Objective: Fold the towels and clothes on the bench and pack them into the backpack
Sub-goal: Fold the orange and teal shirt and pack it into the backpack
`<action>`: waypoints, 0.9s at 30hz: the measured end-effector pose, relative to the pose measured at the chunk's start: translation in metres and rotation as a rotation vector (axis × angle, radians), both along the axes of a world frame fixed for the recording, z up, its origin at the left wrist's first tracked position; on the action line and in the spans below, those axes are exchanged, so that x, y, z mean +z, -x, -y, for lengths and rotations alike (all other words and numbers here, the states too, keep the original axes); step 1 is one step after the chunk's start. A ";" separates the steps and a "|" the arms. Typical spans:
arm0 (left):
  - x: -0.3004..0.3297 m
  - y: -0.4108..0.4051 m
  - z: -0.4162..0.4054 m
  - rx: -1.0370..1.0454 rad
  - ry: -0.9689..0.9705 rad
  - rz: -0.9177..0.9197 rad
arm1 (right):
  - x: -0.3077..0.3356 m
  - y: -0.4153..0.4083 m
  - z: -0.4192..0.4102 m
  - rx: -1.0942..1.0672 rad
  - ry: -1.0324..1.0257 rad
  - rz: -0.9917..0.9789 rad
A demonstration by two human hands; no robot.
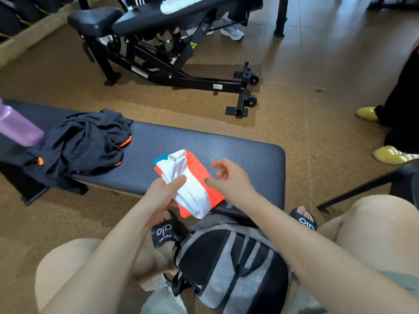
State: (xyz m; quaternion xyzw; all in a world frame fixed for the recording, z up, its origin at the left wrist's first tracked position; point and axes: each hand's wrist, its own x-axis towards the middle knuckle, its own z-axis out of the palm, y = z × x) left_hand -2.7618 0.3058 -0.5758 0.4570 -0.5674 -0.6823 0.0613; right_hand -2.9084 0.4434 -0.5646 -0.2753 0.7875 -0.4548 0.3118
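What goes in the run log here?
left hand: grips folded garment | right hand: free | black clothes: unfolded | backpack: floor

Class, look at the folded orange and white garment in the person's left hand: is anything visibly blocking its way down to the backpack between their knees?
Nothing visible lies between the orange and white garment and the backpack just below it. The left hand grips the garment; the right hand hovers beside it. Whether the backpack is unzipped cannot be told.

— How many garments on the surface [238, 150]?
— Two: one crumpled black garment [84, 143] and one folded white-and-orange cloth [192, 184].
— Bags and bottles?
— One grey-and-black backpack [229, 268], one purple bottle [18, 125].
— Hands?
— Two: left hand [161, 193], right hand [229, 177].
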 end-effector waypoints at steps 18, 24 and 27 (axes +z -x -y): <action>-0.019 0.008 -0.071 -0.781 0.687 0.264 | 0.009 0.042 -0.080 -0.193 0.029 0.261; -0.045 -0.005 -0.098 -1.100 0.795 0.274 | -0.002 0.033 -0.104 -0.314 0.121 0.221; -0.031 -0.007 -0.106 -1.194 0.757 0.120 | -0.009 0.016 -0.110 -0.310 0.129 0.171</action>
